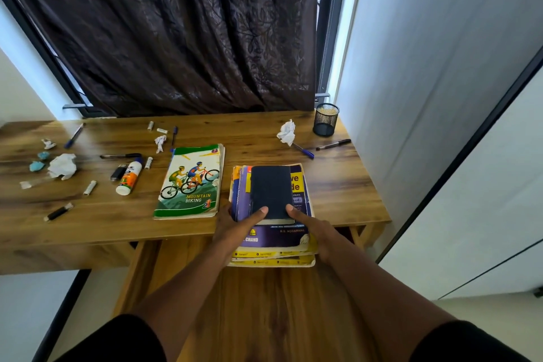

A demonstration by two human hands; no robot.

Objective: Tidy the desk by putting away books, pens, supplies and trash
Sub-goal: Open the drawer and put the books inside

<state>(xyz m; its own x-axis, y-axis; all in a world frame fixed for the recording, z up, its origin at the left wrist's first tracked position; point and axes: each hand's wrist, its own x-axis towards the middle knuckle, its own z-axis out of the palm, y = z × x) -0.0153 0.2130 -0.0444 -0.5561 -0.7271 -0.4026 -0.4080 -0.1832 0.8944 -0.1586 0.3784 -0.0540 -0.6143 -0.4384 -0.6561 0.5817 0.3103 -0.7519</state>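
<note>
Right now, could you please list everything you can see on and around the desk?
Book stack: purple and yellow, with a small dark book on top, overhanging the desk's front edge.
Mountain Biking book: one, green, desk centre.
Pens: several, blue or black, scattered.
Glue bottle: one, white and orange, left.
Crumpled paper: several white wads.
Mesh pen holder: one, black, back right.
Desk: wooden.
Curtain: dark, behind.
Left hand, right hand: gripping the stack's sides, thumbs on top.
</note>
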